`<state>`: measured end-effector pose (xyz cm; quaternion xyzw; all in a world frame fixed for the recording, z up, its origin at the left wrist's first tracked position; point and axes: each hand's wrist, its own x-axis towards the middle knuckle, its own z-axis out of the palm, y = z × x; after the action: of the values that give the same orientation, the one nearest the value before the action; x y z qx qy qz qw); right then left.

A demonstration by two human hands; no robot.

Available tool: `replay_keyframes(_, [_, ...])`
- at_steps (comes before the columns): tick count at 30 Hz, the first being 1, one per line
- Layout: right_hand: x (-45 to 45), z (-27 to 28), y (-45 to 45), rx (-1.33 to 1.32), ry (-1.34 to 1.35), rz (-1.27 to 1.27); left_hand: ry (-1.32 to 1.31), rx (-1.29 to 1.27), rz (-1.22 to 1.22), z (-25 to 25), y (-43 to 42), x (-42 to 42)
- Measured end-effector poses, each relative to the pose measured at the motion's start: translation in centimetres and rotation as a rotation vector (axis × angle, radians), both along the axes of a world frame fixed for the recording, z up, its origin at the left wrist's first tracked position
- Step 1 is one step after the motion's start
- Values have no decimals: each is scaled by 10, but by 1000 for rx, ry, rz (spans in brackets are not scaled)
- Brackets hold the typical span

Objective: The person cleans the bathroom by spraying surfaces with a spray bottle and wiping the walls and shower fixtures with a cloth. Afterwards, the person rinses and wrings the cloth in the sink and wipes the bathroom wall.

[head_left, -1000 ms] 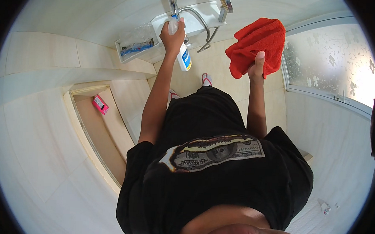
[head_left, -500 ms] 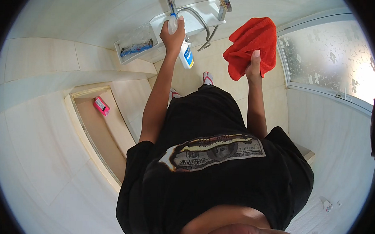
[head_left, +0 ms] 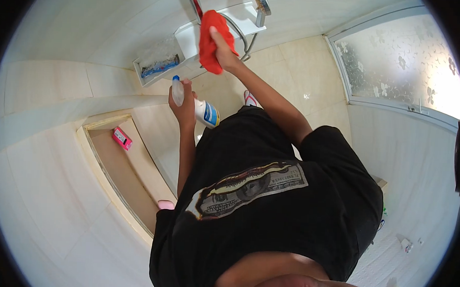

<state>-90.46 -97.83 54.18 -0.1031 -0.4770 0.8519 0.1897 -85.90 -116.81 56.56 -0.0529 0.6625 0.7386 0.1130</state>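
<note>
My left hand [head_left: 182,103] is wrapped round the neck of a white spray bottle [head_left: 206,115] with a blue and yellow label. The bottle's clear trigger head with a blue nozzle tip points away from me, and its body tilts down to the right. Farther forward, my right hand [head_left: 225,52] grips a bunched red cloth [head_left: 209,44]. The cloth lies against or just in front of the chrome shower pipe [head_left: 194,2], by the white shelf [head_left: 186,39]; I cannot tell whether it touches the pipe.
A silver hose [head_left: 241,33] and shower head [head_left: 262,2] are at the shelf's right. A narrow tray [head_left: 160,66] with blue plastic sits left. The wall niche [head_left: 117,161] holds a pink box [head_left: 121,138]. A frosted window [head_left: 398,58] is at right.
My left hand has drawn the spray bottle back, down and left from the pipe. My right hand has carried the red cloth left to the pipe and shelf.
</note>
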Motion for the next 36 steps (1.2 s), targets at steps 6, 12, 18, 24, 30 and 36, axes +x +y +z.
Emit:
replay_keyframes(6, [-51, 14, -36, 336, -265, -171, 2, -40, -81, -20, -30, 23])
replay_keyframes(12, [-93, 11, -17, 319, -390, -334, -9, -44, -29, -15, -43, 25])
replay_keyframes(18, [-105, 5, 53, 456, -148, 81, -29, -42, -53, -30, -51, 22])
replay_keyframes(24, [-106, 19, 72, 475, -133, 365, -43, -52, -149, -29, -48, 20])
replay_keyframes(30, [-118, -9, 19, 793, -378, -518, -37, -72, -125, -28, -50, 22])
replay_keyframes(36, [-148, -9, -17, 647, -503, -1215, -80, -70, -108, -15, -64, 21])
